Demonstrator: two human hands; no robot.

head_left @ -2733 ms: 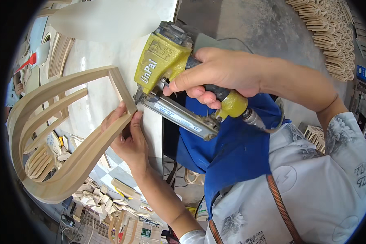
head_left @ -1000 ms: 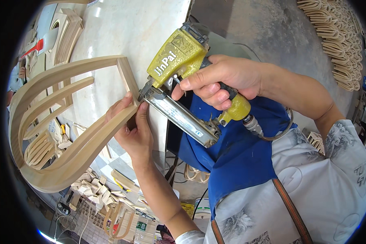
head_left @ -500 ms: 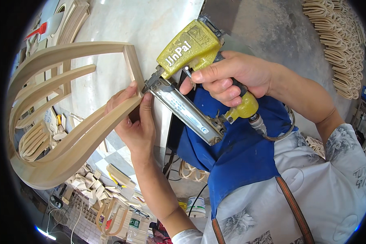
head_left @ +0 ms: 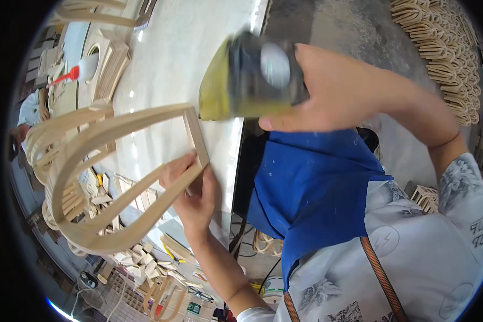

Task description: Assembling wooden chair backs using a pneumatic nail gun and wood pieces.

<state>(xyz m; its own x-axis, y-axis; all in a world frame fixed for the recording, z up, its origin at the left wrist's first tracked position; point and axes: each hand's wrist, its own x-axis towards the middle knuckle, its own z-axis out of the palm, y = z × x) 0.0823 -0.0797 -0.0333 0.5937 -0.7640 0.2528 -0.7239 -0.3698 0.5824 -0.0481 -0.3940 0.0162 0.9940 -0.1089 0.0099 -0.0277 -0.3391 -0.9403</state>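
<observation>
My left hand (head_left: 194,201) grips a curved pale-wood frame (head_left: 101,244) near one corner, its fingers wrapped around the lower rail where it meets a short crosspiece (head_left: 195,131). The frame is a wide bent loop, tilted over the table. In my right hand (head_left: 333,94) is a yellow and black nail gun (head_left: 247,75), blurred by motion. Its rear end faces up and it is apart from the wood, above and right of the corner. The gun's nose and magazine are hidden.
A pale worktable (head_left: 166,59) lies beneath. A white bottle with a red nozzle (head_left: 87,68) is beside stacked wooden pieces (head_left: 112,72). Wood offcuts (head_left: 145,260) lie below the frame. Bent wood loops (head_left: 451,70) are piled at far right. Another person (head_left: 31,110) is at far left.
The nail gun has lifted off the frame's corner and turned so its rear end faces up. The frame appears lower and farther right, still in my left hand.
</observation>
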